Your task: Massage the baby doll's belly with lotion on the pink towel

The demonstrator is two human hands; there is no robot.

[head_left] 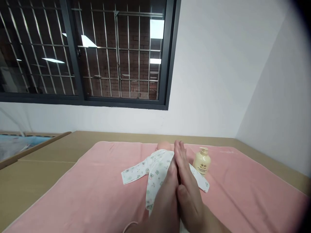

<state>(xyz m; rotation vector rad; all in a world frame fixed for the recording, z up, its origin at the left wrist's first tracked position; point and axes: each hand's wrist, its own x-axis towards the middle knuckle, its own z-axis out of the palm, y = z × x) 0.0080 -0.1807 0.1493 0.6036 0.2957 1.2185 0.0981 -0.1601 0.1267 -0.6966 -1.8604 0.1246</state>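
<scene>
My left hand (167, 191) and my right hand (188, 187) are pressed palm to palm, fingers stretched out and pointing away from me. Nothing can be seen between the palms. Below and beyond them lies a baby doll (164, 145), its bald head at the far end. It wears a white printed long-sleeved top (157, 171) with both sleeves spread outward. My hands and forearms cover much of its body. Just right of my fingertips, a pale yellow pump bottle (202, 160) stands upright behind the doll's right-hand sleeve.
A pink mat (97, 194) with a few creases lies under the doll and bottle on a tan surface (43, 174). Behind rise a white wall (206, 81) and a dark-framed barred window (121, 103). Something blue under clear plastic (21, 144) sits at the far left.
</scene>
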